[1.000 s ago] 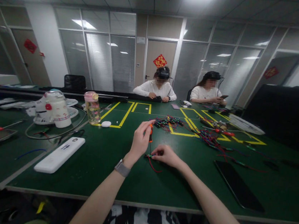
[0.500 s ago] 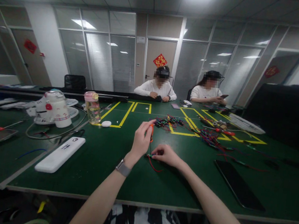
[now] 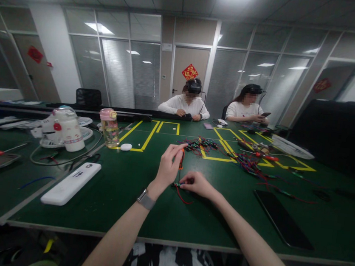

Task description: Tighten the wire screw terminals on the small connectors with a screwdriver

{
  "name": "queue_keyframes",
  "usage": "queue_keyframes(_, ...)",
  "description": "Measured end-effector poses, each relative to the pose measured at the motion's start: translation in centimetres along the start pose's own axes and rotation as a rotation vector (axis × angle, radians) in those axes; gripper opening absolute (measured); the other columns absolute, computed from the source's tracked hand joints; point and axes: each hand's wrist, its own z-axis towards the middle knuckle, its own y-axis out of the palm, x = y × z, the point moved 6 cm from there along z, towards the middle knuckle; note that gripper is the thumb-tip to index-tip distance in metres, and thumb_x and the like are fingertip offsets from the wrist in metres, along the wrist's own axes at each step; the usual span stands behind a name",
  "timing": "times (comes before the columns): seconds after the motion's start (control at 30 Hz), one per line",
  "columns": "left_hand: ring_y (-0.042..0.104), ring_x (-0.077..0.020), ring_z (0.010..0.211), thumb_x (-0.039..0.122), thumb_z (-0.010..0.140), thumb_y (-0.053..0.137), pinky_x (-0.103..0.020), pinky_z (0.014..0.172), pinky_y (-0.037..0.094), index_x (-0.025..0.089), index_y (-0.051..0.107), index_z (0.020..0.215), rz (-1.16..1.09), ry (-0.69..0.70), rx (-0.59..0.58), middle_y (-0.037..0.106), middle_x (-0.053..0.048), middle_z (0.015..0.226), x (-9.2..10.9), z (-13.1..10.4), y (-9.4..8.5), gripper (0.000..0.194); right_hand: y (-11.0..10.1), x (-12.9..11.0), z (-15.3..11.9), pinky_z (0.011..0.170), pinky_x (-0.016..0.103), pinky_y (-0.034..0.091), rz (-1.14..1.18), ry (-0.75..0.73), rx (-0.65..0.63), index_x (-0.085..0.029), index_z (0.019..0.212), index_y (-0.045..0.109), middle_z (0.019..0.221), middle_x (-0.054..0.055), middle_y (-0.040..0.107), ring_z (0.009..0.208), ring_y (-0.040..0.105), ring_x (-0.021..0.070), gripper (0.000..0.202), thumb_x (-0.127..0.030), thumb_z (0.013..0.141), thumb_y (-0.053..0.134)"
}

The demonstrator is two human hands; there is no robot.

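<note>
My left hand (image 3: pixel 169 164) is closed around an orange-handled screwdriver (image 3: pixel 181 161), held upright with its thin shaft pointing down. The shaft's tip meets a small green connector (image 3: pixel 176 185) on the green table (image 3: pixel 106 219). My right hand (image 3: pixel 197 184) pinches the connector's right side between thumb and fingertips. A red wire (image 3: pixel 184 200) trails from the connector towards me. Beyond my hands lies a pile of small green connectors with red and dark wires (image 3: pixel 201 145).
A white phone-like device (image 3: pixel 71 183) lies left, a black phone (image 3: pixel 283 219) right. A pink-lidded bottle (image 3: pixel 109 128) and white jug (image 3: pixel 68 131) stand back left. More wired connectors (image 3: pixel 251 163) lie right. Two people sit across the table.
My left fingers have shifted slightly on the screwdriver, and its handle has moved a little to the right. My right hand and the connector have stayed in place.
</note>
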Motion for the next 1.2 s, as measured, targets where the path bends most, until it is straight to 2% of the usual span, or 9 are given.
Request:
queue_keyframes(0.1,0.063,-0.0158,0.09,0.023,0.095,0.039,-0.03,0.082,0.049,0.02,0.058,0.121,-0.097,-0.025,-0.043,0.062,-0.008,0.109,-0.3,0.1,0.4,0.032,-0.1,-0.1,0.0,0.053,0.022,0.038,-0.015,-0.004,0.008,-0.014,0.083,0.076,0.065,0.002,0.063,0.057,0.051,0.012,0.018,-0.026,0.07,0.073)
queue_keyframes(0.23,0.062,-0.0153,0.082,0.024,0.088,0.055,-0.027,0.076,0.05,0.02,0.065,0.105,-0.088,-0.018,0.002,0.064,-0.004,0.093,-0.8,0.3,0.0,0.02,0.0,0.0,0.0,0.053,0.022,0.038,-0.015,-0.013,0.008,-0.014,0.083,0.076,0.064,0.001,0.062,0.056,0.051,0.0116,0.018,-0.026,0.071,0.073)
queue_keyframes(0.4,0.055,-0.0132,0.073,0.026,0.079,0.067,-0.025,0.07,0.046,0.02,0.068,0.088,0.032,-0.02,0.076,0.055,0.0,0.078,-1.1,0.4,-0.7,0.01,0.1,0.1,0.0,0.052,0.022,0.038,-0.004,-0.003,0.005,-0.014,0.084,0.076,0.064,0.001,0.062,0.056,0.051,0.0115,0.018,-0.027,0.07,0.073)
queue_keyframes(0.63,0.058,-0.0157,0.093,0.021,0.096,0.037,-0.03,0.085,0.046,0.02,0.06,0.115,0.057,0.057,-0.006,0.061,-0.007,0.103,0.1,0.2,-0.2,0.03,0.0,-0.1,0.0,0.053,0.022,0.038,-0.011,-0.002,0.007,-0.014,0.084,0.076,0.066,0.002,0.063,0.056,0.051,0.0118,0.019,-0.026,0.07,0.073)
queue_keyframes(0.73,0.058,-0.0149,0.081,0.022,0.094,0.043,-0.028,0.076,0.047,0.02,0.062,0.113,0.079,0.051,0.003,0.06,-0.005,0.092,0.0,0.3,-0.2,0.027,-0.1,-0.2,-0.1,0.054,0.022,0.039,-0.028,-0.012,0.008,-0.014,0.084,0.076,0.067,0.002,0.063,0.058,0.052,0.012,0.018,-0.026,0.071,0.073)
queue_keyframes(0.9,0.052,-0.0132,0.07,0.031,0.084,0.062,-0.026,0.069,0.046,0.022,0.068,0.094,0.196,0.034,0.101,0.049,0.0,0.079,-0.4,0.3,-1.1,0.014,-0.1,-0.3,-0.2,0.054,0.022,0.039,-0.026,-0.001,0.01,-0.015,0.084,0.076,0.066,0.002,0.063,0.058,0.052,0.0122,0.018,-0.025,0.071,0.073)
queue_keyframes(0.97,0.054,-0.0143,0.075,0.031,0.088,0.057,-0.027,0.072,0.047,0.022,0.067,0.099,0.225,0.044,0.083,0.051,-0.002,0.084,-0.3,0.2,-1.0,0.018,-0.1,-0.3,-0.2,0.055,0.023,0.039,-0.026,0.003,0.012,-0.015,0.084,0.076,0.065,0.001,0.063,0.057,0.052,0.0123,0.017,-0.025,0.07,0.073)
queue_keyframes(1.1,0.057,-0.0174,0.098,0.021,0.097,0.035,-0.031,0.088,0.045,0.02,0.055,0.122,0.201,0.091,0.0,0.058,-0.008,0.107,-0.1,0.1,-0.1,0.032,-0.2,-0.4,-0.2,0.056,0.023,0.04,-0.025,-0.005,0.016,-0.015,0.083,0.076,0.066,0.002,0.063,0.059,0.054,0.013,0.017,-0.024,0.07,0.073)
queue_keyframes(1.2,0.059,-0.0157,0.091,0.022,0.096,0.038,-0.029,0.084,0.047,0.02,0.054,0.123,0.178,0.092,-0.008,0.059,-0.006,0.1,-0.3,0.1,0.0,0.031,-0.1,-0.3,-0.2,0.055,0.023,0.04,-0.026,-0.002,0.01,-0.015,0.084,0.076,0.066,0.002,0.063,0.059,0.054,0.0129,0.018,-0.025,0.07,0.073)
